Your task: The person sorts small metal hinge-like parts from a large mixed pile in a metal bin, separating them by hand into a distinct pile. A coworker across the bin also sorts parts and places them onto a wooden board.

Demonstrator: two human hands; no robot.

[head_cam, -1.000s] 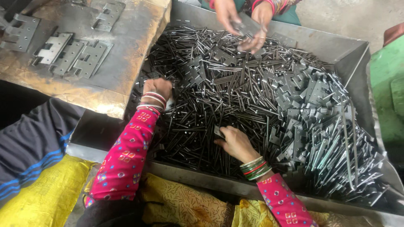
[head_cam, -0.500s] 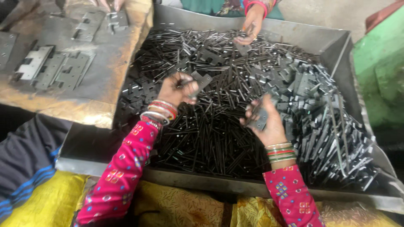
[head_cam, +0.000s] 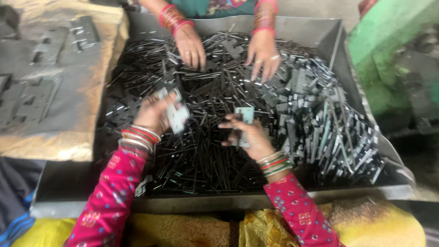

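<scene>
1. Workshop floor setting: a wide grey sheet-metal tray (head_cam: 329,32) takes up the middle of the view, its raised walls keeping a loose mass of small parts from spilling out
2. Dark thin metal pins (head_cam: 206,160) lie heaped from the centre toward 9 o'clock, while brighter flat hinge plates (head_cam: 320,119) are piled toward 3 o'clock, so the two kinds sit roughly apart within one tray
3. At 10 o'clock a worn board (head_cam: 68,132) carries flat grey hinge pieces (head_cam: 84,32) laid side by side, well apart from the heap
4. Left hand (head_cam: 153,116) is closed around a pale hinge leaf (head_cam: 176,114), raised just above the pins near the centre; the fingers wrap it from behind so its face points toward the other hand
5. Right hand (head_cam: 249,135) is gripping a second plate (head_cam: 244,116), pinched upright between thumb and fingers, close beside the left hand's piece; I judge the two are held near each other for fitting together, though blur hides the details
6. At 12 o'clock another person's two hands (head_cam: 192,45) (head_cam: 263,52) rest spread on the heap, fingers down among the parts
7. A green machine body (head_cam: 388,45) stands at 2 o'clock, and yellow cloth (head_cam: 183,228) lies under the tray's near edge at 6 o'clock
</scene>
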